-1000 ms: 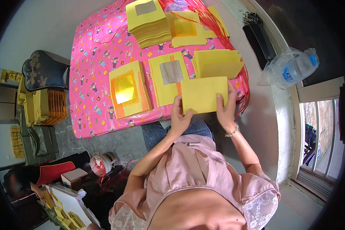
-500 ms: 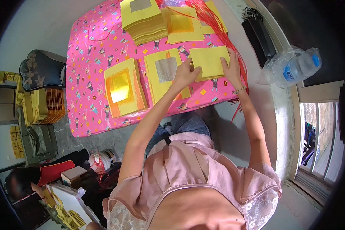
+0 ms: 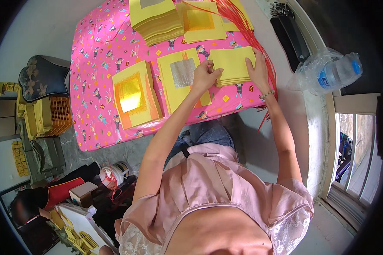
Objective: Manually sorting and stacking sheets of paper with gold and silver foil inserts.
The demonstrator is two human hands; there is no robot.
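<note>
A stack of folded yellow paper (image 3: pixel 234 63) lies near the table's right side, its layered front edge showing. At its left edge my left hand (image 3: pixel 205 76) has curled fingers, with the thumb against the paper. My right hand (image 3: pixel 258 72) grips the right edge, thumb on top and fingers along the far side. Just left of the folded stack is a pile of flat yellow sheets with a silver square (image 3: pixel 182 71), partly under my left hand. Farther left sits a thicker pile with a gold square and orange border (image 3: pixel 131 94).
Pink patterned cloth (image 3: pixel 93 85) covers the table. A tall yellow paper stack (image 3: pixel 159 25) and more gold-square sheets (image 3: pixel 204 23) stand at the back. Red strands (image 3: pixel 266 63) hang down the right edge. A wrapped plastic bottle (image 3: pixel 327 76) lies right; a stool (image 3: pixel 47 78) is left.
The folded paper's front edge now shows several separate layers, where it looked more like one sheet. Both hands stay at its sides. The whole view has shifted slightly.
</note>
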